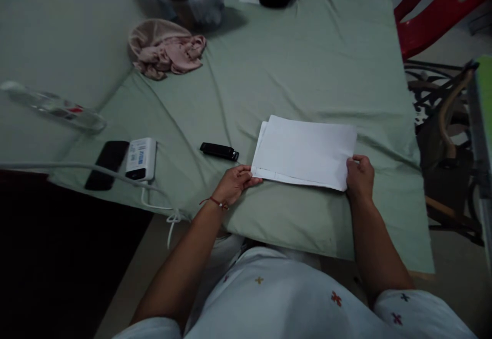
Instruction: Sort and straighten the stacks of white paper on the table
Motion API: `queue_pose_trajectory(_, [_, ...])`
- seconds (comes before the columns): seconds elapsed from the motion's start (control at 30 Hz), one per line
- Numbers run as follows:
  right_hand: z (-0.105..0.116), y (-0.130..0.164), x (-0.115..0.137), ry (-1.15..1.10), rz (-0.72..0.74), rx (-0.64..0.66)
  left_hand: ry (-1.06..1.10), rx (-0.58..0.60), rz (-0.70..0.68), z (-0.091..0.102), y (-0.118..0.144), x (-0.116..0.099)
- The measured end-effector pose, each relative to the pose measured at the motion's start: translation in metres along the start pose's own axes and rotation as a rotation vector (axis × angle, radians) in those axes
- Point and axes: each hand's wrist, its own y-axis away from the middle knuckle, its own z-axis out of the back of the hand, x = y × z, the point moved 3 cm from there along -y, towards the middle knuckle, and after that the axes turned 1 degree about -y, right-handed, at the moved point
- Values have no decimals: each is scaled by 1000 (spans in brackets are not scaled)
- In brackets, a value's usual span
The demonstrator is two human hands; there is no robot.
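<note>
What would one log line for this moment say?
left hand: touching paper stack | right hand: gripping stack corner | stack: flat on bed

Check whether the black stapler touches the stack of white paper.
Apart. The head view shows green sheet between the black stapler and the stack of white paper.

A stack of white paper (305,152) lies on a pale green sheet (292,72). The left hand (235,182) touches the stack's near left corner with its fingertips, and the right hand (360,176) grips the near right corner, thumb on top. Just left of the left hand lies a small black device (219,151). Further left sit a white charger box (141,158) and a black phone (106,164). Well beyond the hands lies a crumpled pink cloth (166,49).
</note>
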Motion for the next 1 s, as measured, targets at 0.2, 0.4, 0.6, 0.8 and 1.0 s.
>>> queue_pose_trajectory(0.2, [0, 0, -1, -74, -49, 99, 23, 2, -6, -1, 2, -1])
queue_pose_trajectory(0.4, [4, -2, 14, -63, 58, 154, 19, 10, -14, 0, 0, 1])
queue_pose_trajectory(0.6, [7, -1, 23, 104, 155, 193, 5, 40, -30, 0, 0, 0])
queue_pose_trajectory(0.8, [11, -2, 13, 34, 57, 238, 9, 61, -34, -2, 2, -2])
queue_pose_trajectory(1.0, [6, -1, 4, -136, -3, 273, 13, 36, -34, -4, 3, -2])
